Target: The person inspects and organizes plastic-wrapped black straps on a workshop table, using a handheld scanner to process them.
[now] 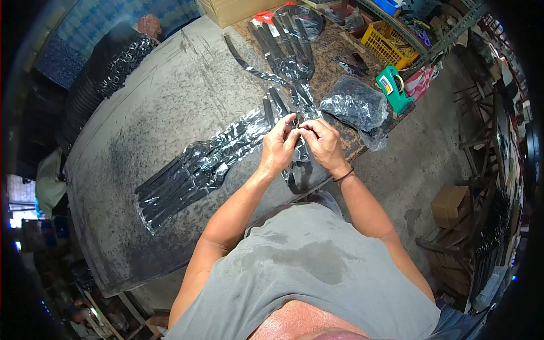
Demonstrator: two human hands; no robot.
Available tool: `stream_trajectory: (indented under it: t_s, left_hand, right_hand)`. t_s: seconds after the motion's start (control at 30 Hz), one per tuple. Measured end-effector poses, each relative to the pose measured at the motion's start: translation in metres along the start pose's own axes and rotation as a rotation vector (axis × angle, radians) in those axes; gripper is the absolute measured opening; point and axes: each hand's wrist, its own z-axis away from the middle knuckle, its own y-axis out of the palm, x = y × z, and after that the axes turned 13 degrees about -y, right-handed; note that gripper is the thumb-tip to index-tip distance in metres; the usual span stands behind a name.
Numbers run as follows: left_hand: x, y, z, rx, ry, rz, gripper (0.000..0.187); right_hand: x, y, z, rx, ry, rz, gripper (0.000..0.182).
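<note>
My left hand (pixel 279 146) and my right hand (pixel 324 144) meet near the table's front edge, fingertips pinched together. Between them is a small dark piece (pixel 297 126), too small to name. Beneath and beyond the hands lie black strips in clear plastic (pixel 294 65), fanned out towards the back. To the left, a bundle of black strips in shiny clear wrap (pixel 198 170) lies flat on the table. One loose black strip (pixel 243 61) curves away at the back. A dark band circles my right wrist.
A clear plastic bag of dark items (pixel 357 105) and a green tape dispenser (pixel 395 89) sit on the right of the worn table (pixel 164 96). Behind them are a yellow basket (pixel 382 50) and a metal shelf frame. A large stack of black material (pixel 102 85) stands at the left.
</note>
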Motion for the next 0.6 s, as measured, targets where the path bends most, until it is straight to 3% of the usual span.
stream_trajectory:
  t_s: [0.2,0.43,0.5,0.57,0.6]
  left_hand:
    - [0.012,0.001,-0.006,0.002,-0.019,0.118,0.032]
    - [0.010,0.000,-0.005,-0.160,0.202,-0.181,0.029]
    - [0.010,0.003,-0.004,-0.188,0.266,-0.203,0.029]
    - [0.004,0.000,-0.003,-0.085,-0.035,-0.158,0.029]
    - [0.012,-0.001,-0.006,-0.073,-0.094,-0.070,0.029]
  right_hand:
    - [-0.001,0.001,0.004,-0.070,0.139,-0.148,0.011]
    - [0.007,-0.011,-0.009,0.035,0.277,-0.288,0.018]
    - [0.003,-0.010,-0.011,0.035,0.202,-0.205,0.018]
    - [0.002,-0.008,-0.012,0.035,0.121,-0.124,0.019]
    - [0.002,-0.008,-0.012,0.037,0.103,-0.157,0.018]
